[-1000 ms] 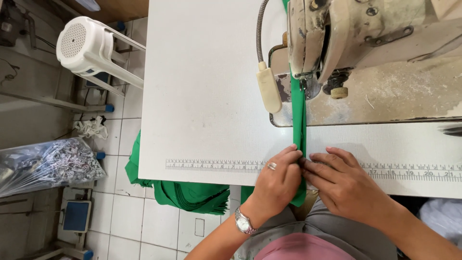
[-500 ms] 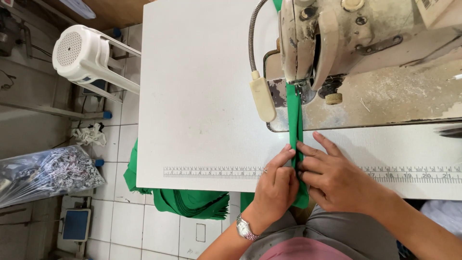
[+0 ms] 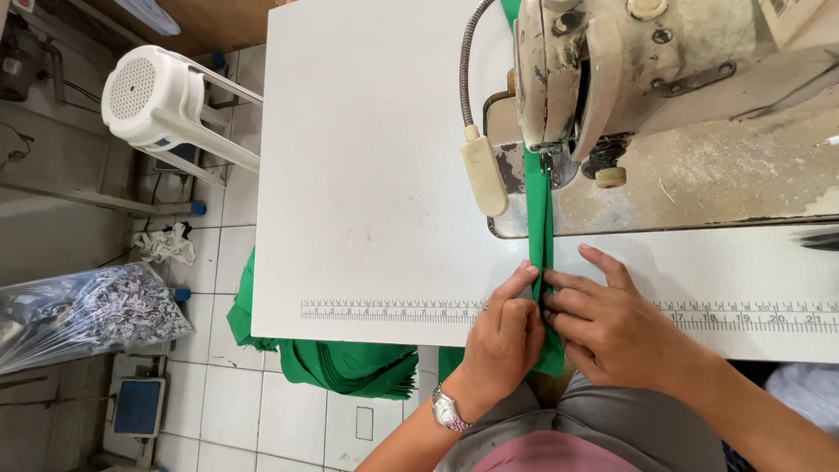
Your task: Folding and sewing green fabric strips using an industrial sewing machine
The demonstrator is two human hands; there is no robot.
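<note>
Green strip (image 3: 539, 218) runs lengthwise — hands (image 3: 502, 341) to needle, apparently folded.

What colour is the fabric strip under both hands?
Green; the fabric strip shows best in the head view.

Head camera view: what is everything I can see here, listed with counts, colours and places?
Sewing machine: one, cream, on table, upper right.
Fabric strip: one, green, running under the machine's foot toward the hands.
Table: one, white, printed ruler along its near edge.
Lamp: one, cream, left of the needle.
Fabric pile: one, green, floor below the table.
Stool: one, white, upper left.
Bag: one, clear, floor left.
Left hand: on the strip, wristwatch.
Right hand: on the strip.
</note>
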